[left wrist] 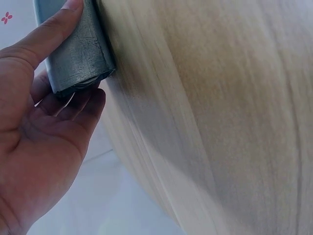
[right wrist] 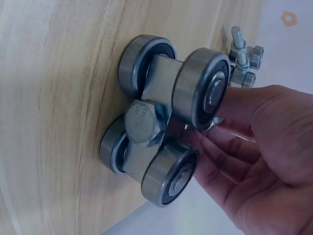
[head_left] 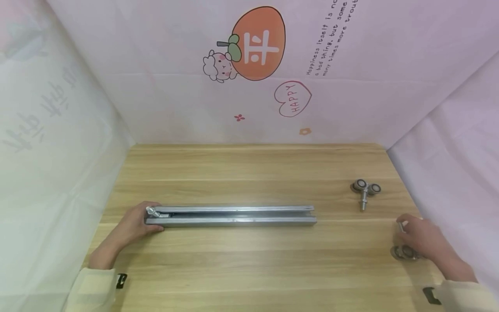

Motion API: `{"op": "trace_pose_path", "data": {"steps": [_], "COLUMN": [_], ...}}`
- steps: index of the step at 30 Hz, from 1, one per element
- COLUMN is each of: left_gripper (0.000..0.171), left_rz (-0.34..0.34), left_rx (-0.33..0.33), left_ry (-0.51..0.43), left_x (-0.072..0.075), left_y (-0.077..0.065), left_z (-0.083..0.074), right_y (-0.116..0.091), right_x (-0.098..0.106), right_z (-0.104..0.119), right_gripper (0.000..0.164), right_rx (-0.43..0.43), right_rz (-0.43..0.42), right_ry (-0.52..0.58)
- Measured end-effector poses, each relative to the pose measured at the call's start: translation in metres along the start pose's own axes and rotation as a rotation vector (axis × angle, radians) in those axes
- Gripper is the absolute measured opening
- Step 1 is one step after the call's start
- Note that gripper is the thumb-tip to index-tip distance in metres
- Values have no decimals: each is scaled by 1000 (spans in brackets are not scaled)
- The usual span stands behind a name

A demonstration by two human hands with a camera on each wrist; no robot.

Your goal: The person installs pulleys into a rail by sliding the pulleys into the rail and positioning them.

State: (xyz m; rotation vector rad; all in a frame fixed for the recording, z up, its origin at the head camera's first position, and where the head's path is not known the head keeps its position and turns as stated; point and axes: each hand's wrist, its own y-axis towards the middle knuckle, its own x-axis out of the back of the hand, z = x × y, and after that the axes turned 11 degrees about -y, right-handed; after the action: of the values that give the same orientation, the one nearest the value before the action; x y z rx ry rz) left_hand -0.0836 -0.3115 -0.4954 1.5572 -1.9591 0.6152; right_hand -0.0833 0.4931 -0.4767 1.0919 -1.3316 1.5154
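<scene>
A grey metal track rail (head_left: 234,222) with a lengthwise slot lies across the wooden table. My left hand (head_left: 136,222) grips its left end, thumb on the near side; in the left wrist view the thumb presses the rail's wall (left wrist: 80,56). A bolt (head_left: 153,212) sticks out of the slot at that end; whatever carries it inside is mostly hidden. At the table's right, my right hand (head_left: 422,240) holds a roller trolley (right wrist: 144,122) by its bolt. Its several bearing wheels and hex bolt head face the right wrist camera. The fingertips are partly hidden behind the wheels.
Another roller trolley (head_left: 364,193) rests farther back on the right, its bolt pointing toward me. White printed cloth (head_left: 175,108) hangs behind the wooden table (head_left: 234,268) and along both sides, close to the right hand.
</scene>
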Motion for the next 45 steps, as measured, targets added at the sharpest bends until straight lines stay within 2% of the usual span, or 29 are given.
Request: {"op": "trace_pose_path", "data": {"steps": [5,12,17,25,30,37,45], "left_gripper": [66,66,65,67,66,65,65], "left_rz": [-2,-18,-18,-18,-20,-18,-23], "left_rx": [2,-10,-11,-14,-26,-18,-21], "left_ry": [6,15,9,9,11,24,18], "left_x": [0,-1,-1,0,-1,-1,-1], "left_y": [0,0,-1,0,-1,0,-1], "left_z": [0,1,1,1,1,0,1], "right_y": [-2,-7,-8,-7,-8,-6,-4], "right_x": [6,15,15,14,12,14,15], "right_z": [4,14,16,20,23,21,21], "right_gripper": [40,43,41,26,28,34,26], "right_rx": [10,15,15,-5,16,-6,13], "right_rz": [-111,-332,-396,-394,-374,-260,-276], "right_ry": [2,18,23,-18,-17,-2,-33]}}
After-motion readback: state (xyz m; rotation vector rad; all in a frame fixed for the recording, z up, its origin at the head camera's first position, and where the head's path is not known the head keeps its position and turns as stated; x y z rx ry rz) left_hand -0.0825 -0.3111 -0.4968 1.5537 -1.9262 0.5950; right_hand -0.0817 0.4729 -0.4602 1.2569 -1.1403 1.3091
